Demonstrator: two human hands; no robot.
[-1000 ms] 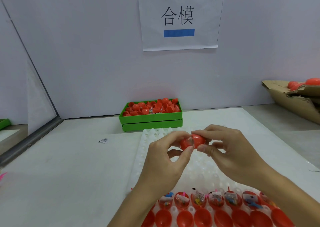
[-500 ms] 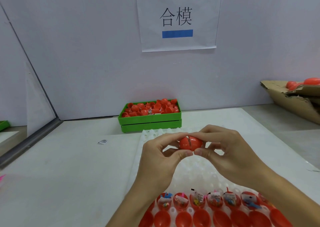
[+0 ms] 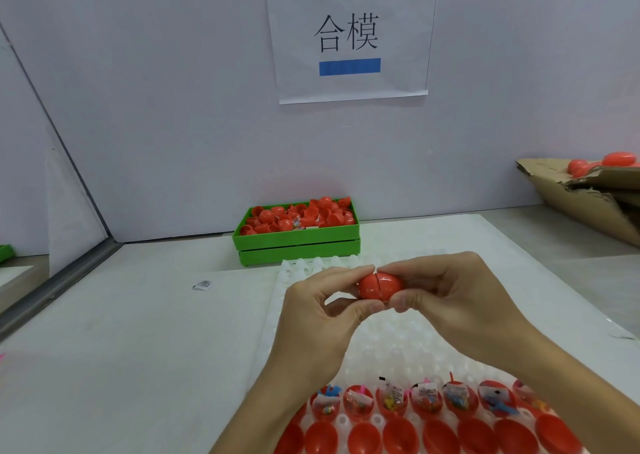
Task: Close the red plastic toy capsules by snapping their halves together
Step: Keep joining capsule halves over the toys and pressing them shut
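Observation:
A red capsule [image 3: 380, 285] is held in the air above the white moulded tray [image 3: 398, 342], its two halves joined with a thin seam showing. My left hand [image 3: 322, 318] pinches its left end between thumb and forefinger. My right hand [image 3: 457, 301] pinches the right end the same way. Along the near edge of the tray stand several open red capsule halves [image 3: 426, 401] with small wrapped toys inside, and in front of them a row of several more red capsule shells [image 3: 401, 436].
A green bin [image 3: 298, 245] full of loose red halves sits at the back by the wall. At the right edge lies a cardboard box [image 3: 588, 204] with red capsules in it. A small paper packet [image 3: 202, 284] lies on the table to the left.
The two halves, apart a second ago with a gap between them, have been pressed together into one capsule. Both hands stayed in place above the tray.

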